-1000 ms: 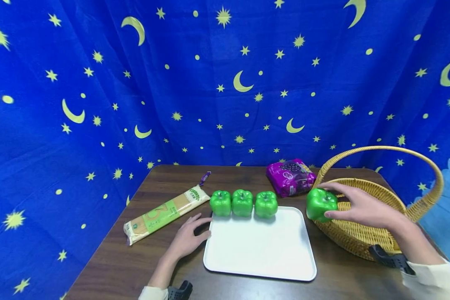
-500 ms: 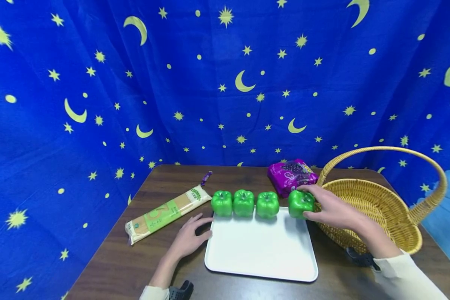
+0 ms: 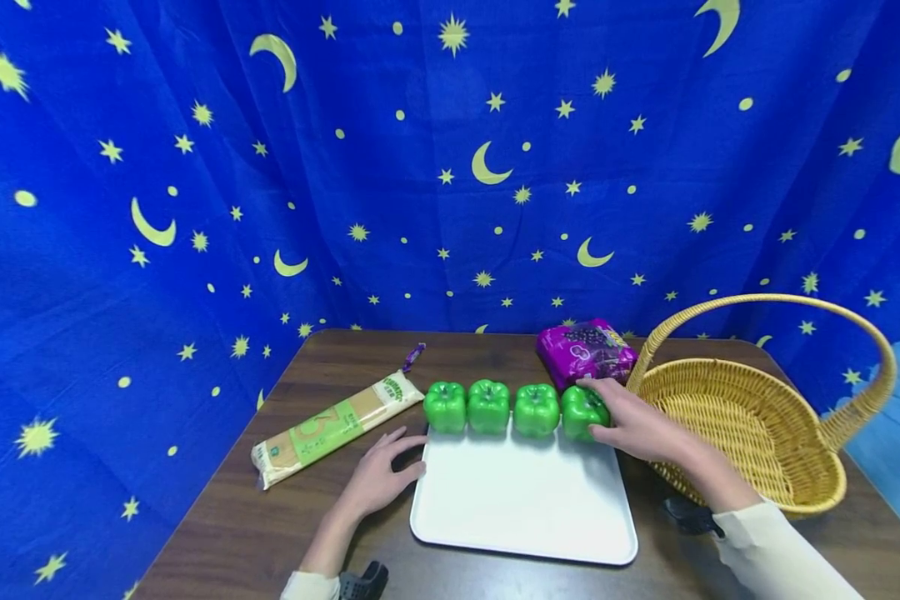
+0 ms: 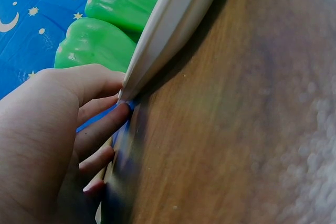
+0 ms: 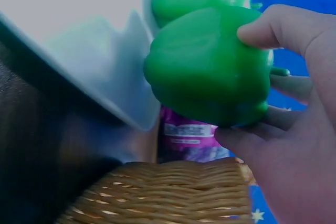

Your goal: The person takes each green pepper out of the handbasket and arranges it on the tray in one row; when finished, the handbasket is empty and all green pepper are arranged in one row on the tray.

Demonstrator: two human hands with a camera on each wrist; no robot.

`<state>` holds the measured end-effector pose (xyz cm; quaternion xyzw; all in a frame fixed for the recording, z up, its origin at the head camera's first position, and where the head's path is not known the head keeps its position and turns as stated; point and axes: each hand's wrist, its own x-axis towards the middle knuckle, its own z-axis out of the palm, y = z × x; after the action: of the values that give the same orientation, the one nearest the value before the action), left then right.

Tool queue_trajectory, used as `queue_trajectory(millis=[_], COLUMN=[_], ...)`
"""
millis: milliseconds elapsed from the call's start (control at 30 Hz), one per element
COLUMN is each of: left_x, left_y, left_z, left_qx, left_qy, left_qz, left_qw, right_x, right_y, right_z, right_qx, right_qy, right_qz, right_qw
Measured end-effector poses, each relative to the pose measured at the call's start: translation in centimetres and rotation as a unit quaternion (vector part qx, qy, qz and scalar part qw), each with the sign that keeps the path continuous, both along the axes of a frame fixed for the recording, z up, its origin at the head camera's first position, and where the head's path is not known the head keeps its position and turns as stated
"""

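My right hand grips a green bell pepper, with the thumb on its near side and the fingers round its far side. This pepper sits over the back right corner of a white tray, at the end of a row. To its left stand three more green bell peppers, the leftmost pepper, the middle pepper and a third pepper closest to the held one. My left hand rests by the tray's left edge, thumb and forefinger touching the rim, fingers loosely bent.
A wicker basket with a tall handle stands right of the tray. Behind the peppers lies a purple package. A long noodle packet and a small purple wrapped item lie on the left. A starry blue curtain backs the table.
My right hand has carried the bell pepper leftward from beside the basket to the row's right end over the tray. My left hand has stayed at the tray's edge.
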<state>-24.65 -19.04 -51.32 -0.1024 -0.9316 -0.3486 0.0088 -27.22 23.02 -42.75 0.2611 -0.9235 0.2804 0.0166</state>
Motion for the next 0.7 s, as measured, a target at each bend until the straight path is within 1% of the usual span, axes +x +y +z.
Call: queue_trajectory(millis=[133,233,333,533,700], left_x=[0.01,-0.04,-0.04,0.09,0.07], left_y=[0.02,0.04,0.10,0.28,0.30], left_z=[0.12,0.30,0.44,0.30,0.41], left_qx=[0.005,0.006,0.006,0.004,0.005], left_qy=[0.003,0.007,0.008,0.006,0.008], left_qz=[-0.001,0.000,0.000,-0.003,-0.003], left_qw=[1.0000,1.0000,1.0000,1.0000,0.9999], right_x=[-0.30,-0.47,-0.62,-0.58,-0.40], right_y=[0.00,-0.16,-0.29,-0.28,-0.24], right_z=[-0.66,-0.73,-0.71,-0.60,-0.23], right_qx=[-0.012,-0.016,-0.004,0.024,0.026], right_qy=[0.000,0.000,-0.002,-0.008,-0.008], right_qz=[-0.001,0.003,0.004,0.001,-0.001], right_qw=[0.9999,0.9999,1.0000,0.9997,0.9996])
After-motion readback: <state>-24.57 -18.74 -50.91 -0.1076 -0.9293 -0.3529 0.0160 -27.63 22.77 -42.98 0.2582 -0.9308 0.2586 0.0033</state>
